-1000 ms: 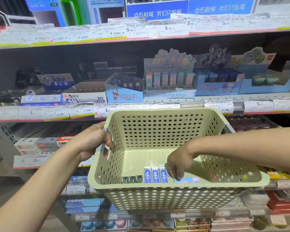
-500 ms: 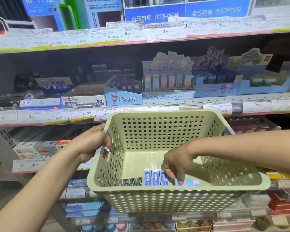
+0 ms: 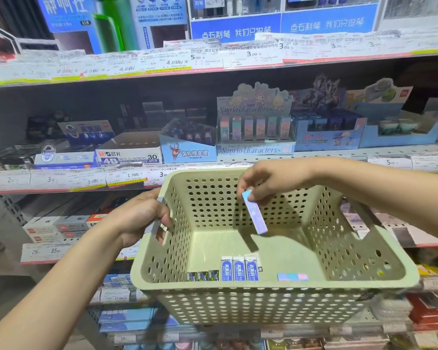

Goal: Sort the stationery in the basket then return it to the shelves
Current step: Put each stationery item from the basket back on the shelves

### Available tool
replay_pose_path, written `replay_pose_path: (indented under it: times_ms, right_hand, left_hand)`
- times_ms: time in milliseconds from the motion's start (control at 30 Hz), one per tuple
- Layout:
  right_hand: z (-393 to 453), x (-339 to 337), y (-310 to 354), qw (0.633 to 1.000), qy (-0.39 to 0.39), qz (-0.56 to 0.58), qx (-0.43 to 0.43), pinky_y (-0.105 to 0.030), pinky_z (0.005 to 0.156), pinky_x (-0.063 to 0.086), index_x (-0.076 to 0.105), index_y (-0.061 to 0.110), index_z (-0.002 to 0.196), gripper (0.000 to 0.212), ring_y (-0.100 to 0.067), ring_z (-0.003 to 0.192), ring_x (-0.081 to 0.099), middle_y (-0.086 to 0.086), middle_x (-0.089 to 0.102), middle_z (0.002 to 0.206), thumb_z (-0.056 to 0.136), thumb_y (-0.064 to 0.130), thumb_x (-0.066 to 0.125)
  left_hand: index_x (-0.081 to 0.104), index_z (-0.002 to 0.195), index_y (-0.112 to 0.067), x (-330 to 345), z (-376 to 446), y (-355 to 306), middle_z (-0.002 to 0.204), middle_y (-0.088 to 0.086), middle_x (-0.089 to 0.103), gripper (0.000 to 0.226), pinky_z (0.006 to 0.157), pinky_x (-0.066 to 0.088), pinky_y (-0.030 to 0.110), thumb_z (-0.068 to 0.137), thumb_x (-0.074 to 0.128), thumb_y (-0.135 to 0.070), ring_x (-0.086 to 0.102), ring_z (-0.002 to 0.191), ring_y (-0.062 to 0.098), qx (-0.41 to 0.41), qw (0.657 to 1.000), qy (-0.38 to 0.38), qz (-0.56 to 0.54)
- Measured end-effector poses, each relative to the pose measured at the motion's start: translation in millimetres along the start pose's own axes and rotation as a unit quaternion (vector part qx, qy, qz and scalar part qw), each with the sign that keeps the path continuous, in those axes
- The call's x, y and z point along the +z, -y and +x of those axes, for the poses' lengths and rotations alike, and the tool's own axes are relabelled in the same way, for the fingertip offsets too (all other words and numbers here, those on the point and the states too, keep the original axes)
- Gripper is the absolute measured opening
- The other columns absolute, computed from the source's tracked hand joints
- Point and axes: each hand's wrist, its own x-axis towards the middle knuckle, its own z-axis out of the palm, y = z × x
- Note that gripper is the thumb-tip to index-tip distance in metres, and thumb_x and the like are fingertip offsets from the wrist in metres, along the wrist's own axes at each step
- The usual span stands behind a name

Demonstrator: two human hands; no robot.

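The basket (image 3: 271, 296) is pale green plastic, its walls pierced all over with round holes, and it is held up in front of the shop shelves (image 3: 213, 64); along the near wall of its floor lie three small dark erasers (image 3: 202, 276) at about seven o'clock, three white-and-blue erasers (image 3: 240, 268) side by side just to their right, and a flat pastel eraser (image 3: 292, 276) in blue and pink at five o'clock; a long slim eraser (image 3: 255, 213), lilac with a light blue top end, hangs tilted above the basket floor, clear of the others; the right hand (image 3: 268, 183) reaches in from three o'clock and pinches that eraser's top end between thumb and fingertips, the other fingers loosely curled; the left hand (image 3: 139, 218), at nine o'clock, grips the basket's grey handle (image 3: 157, 218) at the left wall, fingers wrapped round it; behind, at twelve o'clock, a Sanrio display box (image 3: 256, 132) of pastel erasers stands on the middle shelf.
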Motion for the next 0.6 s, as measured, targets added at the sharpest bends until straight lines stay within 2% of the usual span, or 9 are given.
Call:
replay_pose_path:
  times_ms: [133,233,300,367,400,500,567,600]
  right_hand:
    - [-4.2,-20.8,5.3,0.989,-0.146,0.021,-0.032,-0.013,0.062,0.051,0.06,0.013,0.107,0.018,-0.008,0.07,0.059,-0.005,0.058,0.09,0.092,0.006,0.055]
    - [-5.9,-37.3,10.7,0.971,-0.23,0.042,-0.056,-0.015,0.06,0.048,0.062,0.007,0.106,0.017,-0.002,0.061,0.061,-0.002,0.063,0.081,0.09,0.004,0.057]
    - [-5.6,-45.9,14.6,0.952,-0.293,0.05,-0.077,-0.014,0.059,0.047,0.063,0.005,0.103,0.015,0.001,0.056,0.061,-0.003,0.064,0.079,0.089,0.003,0.058]
    - [-1.6,-53.4,16.4,0.925,-0.367,0.051,-0.087,-0.011,0.057,0.049,0.061,0.003,0.11,0.021,0.003,0.056,0.062,-0.005,0.064,0.083,0.089,0.002,0.057]
    - [1.9,-57.6,16.1,0.911,-0.4,0.046,-0.093,-0.014,0.061,0.053,0.059,0.001,0.115,0.025,-0.001,0.062,0.064,-0.009,0.065,0.088,0.09,0.001,0.057]
    - [15.3,-69.1,10.3,0.879,-0.467,0.02,-0.099,-0.036,0.085,0.056,0.06,0.002,0.117,0.03,-0.02,0.083,0.062,-0.02,0.064,0.101,0.089,-0.003,0.052]
    - [23.6,-74.1,6.6,0.865,-0.493,-0.007,-0.095,-0.043,0.086,0.055,0.063,0.005,0.111,0.028,-0.021,0.082,0.06,-0.015,0.062,0.093,0.087,-0.002,0.052]
    - [27.3,-75.6,5.3,0.861,-0.5,-0.02,-0.093,-0.042,0.086,0.055,0.064,0.005,0.11,0.026,-0.021,0.081,0.059,-0.012,0.06,0.09,0.087,-0.001,0.053]
  left_hand:
    - [0.058,0.092,-0.01,-0.6,1.0,-0.9,0.05,0.005,0.059,0.044,0.034,0.042,0.021,0.07,0.036,0.022,0.054,0.038,0.02,-0.003,1.0,-0.002,-0.002]
    - [0.058,0.093,-0.008,-1.5,1.2,-2.1,0.051,0.007,0.059,0.044,0.035,0.042,0.021,0.07,0.036,0.022,0.055,0.037,0.019,-0.003,1.0,-0.003,0.002]
    - [0.058,0.092,-0.007,-1.2,0.9,-3.4,0.052,0.009,0.057,0.042,0.035,0.041,0.021,0.07,0.036,0.022,0.055,0.037,0.019,0.002,1.0,-0.005,0.006]
    - [0.057,0.088,-0.007,0.0,-0.5,-4.8,0.05,0.007,0.056,0.038,0.036,0.041,0.022,0.068,0.04,0.019,0.054,0.037,0.019,0.007,1.0,-0.006,0.006]
    - [0.057,0.087,-0.007,0.5,-0.9,-5.2,0.052,0.008,0.057,0.036,0.037,0.042,0.023,0.064,0.044,0.017,0.055,0.039,0.019,0.008,1.0,-0.007,0.006]
    - [0.054,0.085,-0.006,1.8,-1.5,-6.3,0.048,0.005,0.057,0.034,0.035,0.043,0.023,0.065,0.042,0.019,0.056,0.04,0.019,0.009,1.0,-0.006,0.011]
    - [0.053,0.084,-0.007,2.4,-1.0,-6.6,0.045,0.003,0.057,0.032,0.033,0.042,0.022,0.063,0.045,0.016,0.055,0.038,0.018,0.01,1.0,-0.001,0.014]
    - [0.054,0.084,-0.007,2.9,-1.2,-7.0,0.044,0.003,0.057,0.032,0.033,0.041,0.022,0.062,0.046,0.015,0.054,0.037,0.018,0.011,1.0,0.001,0.013]
